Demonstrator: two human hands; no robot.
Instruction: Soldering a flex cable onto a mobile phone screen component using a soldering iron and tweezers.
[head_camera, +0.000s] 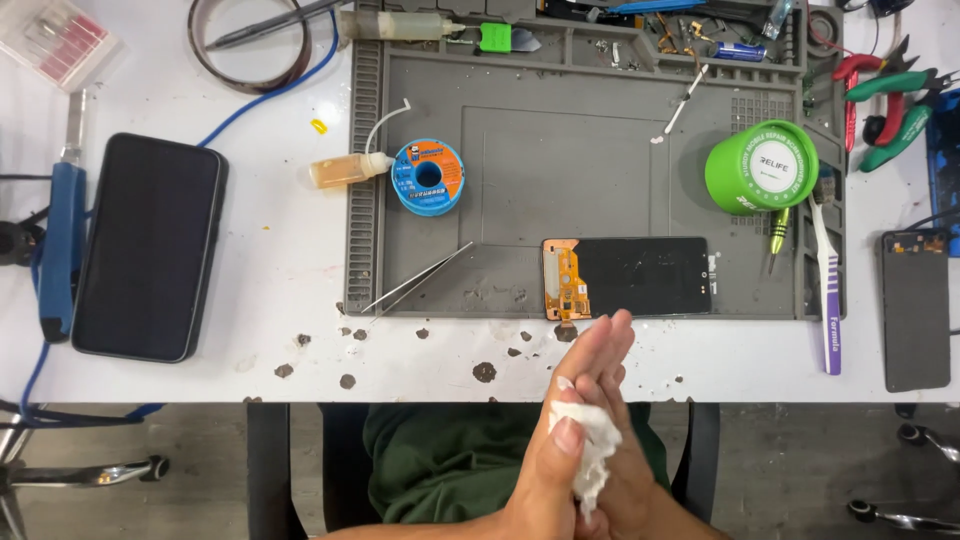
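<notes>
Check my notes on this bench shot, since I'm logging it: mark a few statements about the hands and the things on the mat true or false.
1. Both hands press a white tissue between them. True.
2. The tweezers are held in one hand. False: they lie on the grey mat, untouched.
3. The phone screen lies on the mat's near edge. True.
4. The green round case sits left of the solder spool. False: it sits right.

Lighting is bright, even and overhead. The white bench (250, 330) is close to overexposed; shadows are short and soft. Mild glare shows on the dark phone (150, 245). Focus is sharp centrally, with slight bending of straight lines at the frame edges.
</notes>
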